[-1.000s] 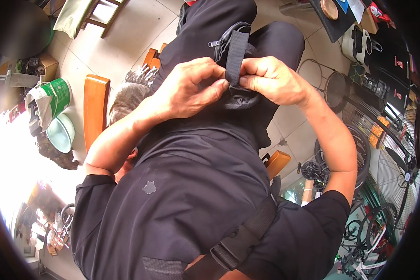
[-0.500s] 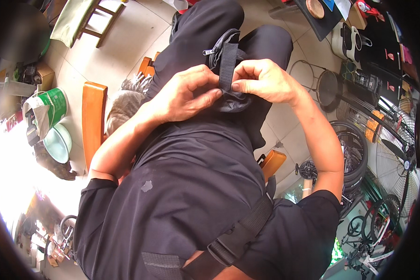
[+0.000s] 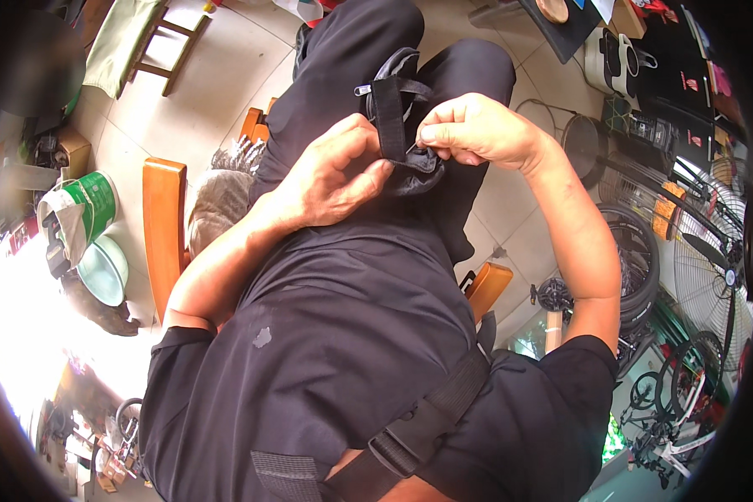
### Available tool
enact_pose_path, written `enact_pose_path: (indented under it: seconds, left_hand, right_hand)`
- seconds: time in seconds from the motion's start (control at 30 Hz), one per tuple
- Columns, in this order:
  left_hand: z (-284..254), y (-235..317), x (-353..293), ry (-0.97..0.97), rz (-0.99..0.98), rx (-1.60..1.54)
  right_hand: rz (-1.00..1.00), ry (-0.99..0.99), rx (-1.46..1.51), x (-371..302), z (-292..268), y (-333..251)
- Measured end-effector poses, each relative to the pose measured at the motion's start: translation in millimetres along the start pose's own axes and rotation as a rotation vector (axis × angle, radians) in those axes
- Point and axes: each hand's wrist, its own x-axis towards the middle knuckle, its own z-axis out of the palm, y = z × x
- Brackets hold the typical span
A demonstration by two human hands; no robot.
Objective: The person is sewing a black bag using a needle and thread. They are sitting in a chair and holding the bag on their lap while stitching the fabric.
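A small black fabric pouch point(image 3: 416, 177) with a zipper and a flat black strap point(image 3: 388, 117) rests over my lap between my thighs. The metal zipper pull point(image 3: 362, 89) hangs at its far left side. My left hand point(image 3: 339, 171) pinches the pouch's near left edge at the strap's lower end, thumb and fingers closed on it. Just right of the strap, my right hand point(image 3: 477, 134) is closed in a pinch. A thin, pale, needle-like sliver point(image 3: 412, 147) shows between its fingertips and the pouch. Its far end is too small to make out.
Orange wooden chair arms point(image 3: 165, 226) stand on both sides of me. A green and white bucket point(image 3: 99, 205) and a pale green basin point(image 3: 104, 269) are at left. At right stand a fan point(image 3: 711, 276), tires point(image 3: 636, 268) and a bicycle point(image 3: 678, 418).
My right hand has drawn back a little to the right from the strap and turned, and the thin sliver now shows. My left hand keeps its pinch on the pouch.
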Motion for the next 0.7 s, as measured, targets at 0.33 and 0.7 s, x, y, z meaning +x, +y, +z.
enact_pose_path:
  seconds: [0.33, 0.7]
  left_hand:
    - [8, -6, 5, 0.082, 0.101, 0.047]
    - [12, -9, 2, 0.125, 0.144, 0.092]
  right_hand:
    - [0.001, 0.124, 0.023, 7, 25, -18]
    - [-0.182, 0.155, 0.132, 20, 36, 5]
